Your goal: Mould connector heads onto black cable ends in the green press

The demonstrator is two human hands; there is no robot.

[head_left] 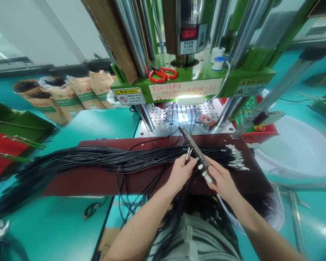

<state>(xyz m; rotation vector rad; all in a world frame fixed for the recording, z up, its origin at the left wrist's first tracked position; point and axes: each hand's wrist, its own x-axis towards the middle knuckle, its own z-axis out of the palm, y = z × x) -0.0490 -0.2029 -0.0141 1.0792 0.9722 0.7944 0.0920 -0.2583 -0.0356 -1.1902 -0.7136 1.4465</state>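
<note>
My right hand (223,178) grips the near end of a long, narrow metal mold bar (191,140), which slants up and away over the work board. White and silver plug ends (205,175) sit along its near part, by my right fingers. My left hand (180,173) is closed around a black cable with a metal connector end (188,153) that sticks up beside the bar. More black cables hang below my left hand. Behind both hands, a thick bundle of black cables (141,156) lies across the dark red board (89,181), its silver tips (237,158) at the right.
A green press stands ahead, with a lit metal mold (182,114) and thin cables on its perforated plate. Red-handled scissors (163,75) and a blue-white spool (219,63) rest on its crossbeam. A red block (207,121) is beside the mold. A white basin (299,152) stands right, paper sacks (65,99) left.
</note>
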